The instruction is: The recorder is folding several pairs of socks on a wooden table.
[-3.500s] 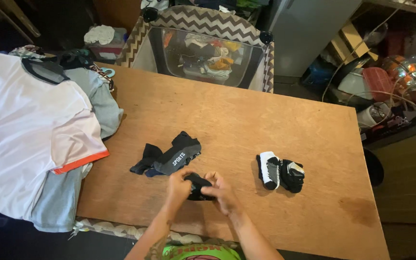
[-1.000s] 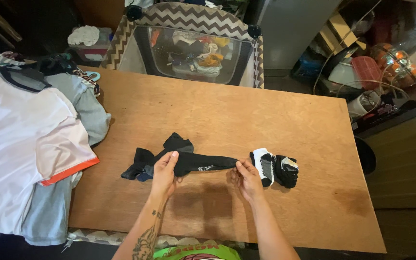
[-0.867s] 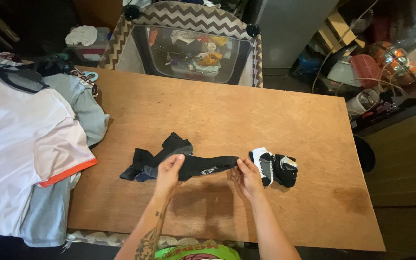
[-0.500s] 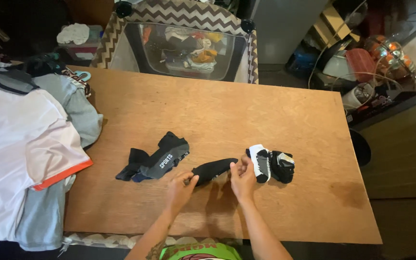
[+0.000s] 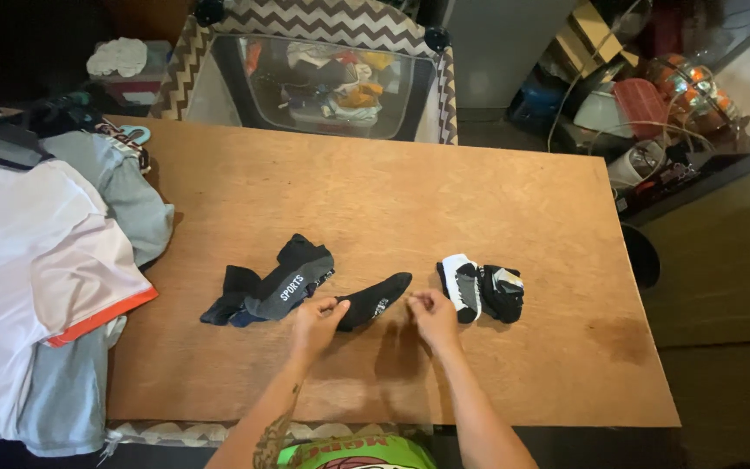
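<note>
A black sock (image 5: 377,295) lies slanted on the wooden table (image 5: 410,191), just in front of me. My left hand (image 5: 314,320) pinches its near end. My right hand (image 5: 433,314) hovers just right of the sock's far tip with fingers curled together and nothing visibly in them. Left of the sock is a small heap of dark and grey socks (image 5: 273,283). To the right lie two rolled sock pairs, one white and black (image 5: 459,285), one mostly black (image 5: 503,293).
A stack of folded shirts (image 5: 36,260), white with orange trim on top of grey, covers the table's left end. Behind the table stands a chevron-patterned playpen (image 5: 305,35) holding mixed clothes. Household clutter (image 5: 653,113) fills the floor at the right.
The sock was stretched between both hands, then drawn shorter. My right hand has let go of its tip and the sock now rests on the table, held only by my left hand.
</note>
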